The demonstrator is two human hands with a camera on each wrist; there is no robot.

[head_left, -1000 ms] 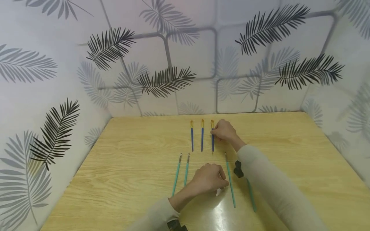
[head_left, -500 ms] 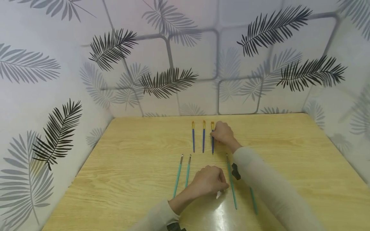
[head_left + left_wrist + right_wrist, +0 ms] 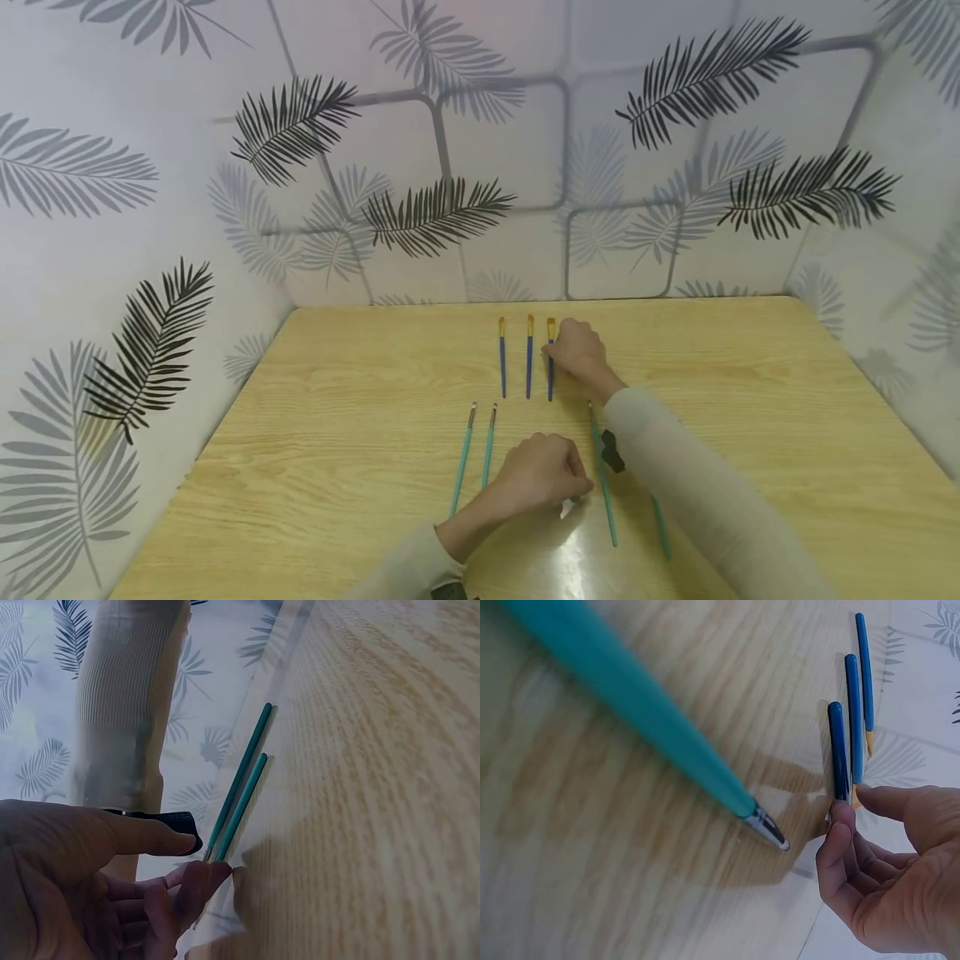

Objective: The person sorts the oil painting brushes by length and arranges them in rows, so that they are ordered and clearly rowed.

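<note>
Three blue paintbrushes with golden ferrules lie side by side at the back of the table. My right hand (image 3: pixel 577 350) pinches the rightmost blue paintbrush (image 3: pixel 551 379) between thumb and fingers; in the right wrist view its blue handle (image 3: pixel 838 750) rises from the fingertips. The middle blue paintbrush (image 3: pixel 529 367) and the left one (image 3: pixel 503 367) lie untouched. Nearer, my left hand (image 3: pixel 543 471) hovers low or rests at the table, fingers loosely bent, thumb apart, holding nothing. A teal paintbrush (image 3: pixel 604 487) lies just right of it.
Two more teal brushes lie left of my left hand, a long one (image 3: pixel 462 462) and its neighbour (image 3: pixel 488 446). Another teal handle (image 3: pixel 662 529) shows partly under my right sleeve (image 3: pixel 697 475). A leaf-patterned wall covering (image 3: pixel 495 242) borders the wooden table (image 3: pixel 337 400).
My right hand has shifted the rightmost blue paintbrush slightly, turning its flat bristles more to view. The left hand stays almost still. The head view tilted a little.
</note>
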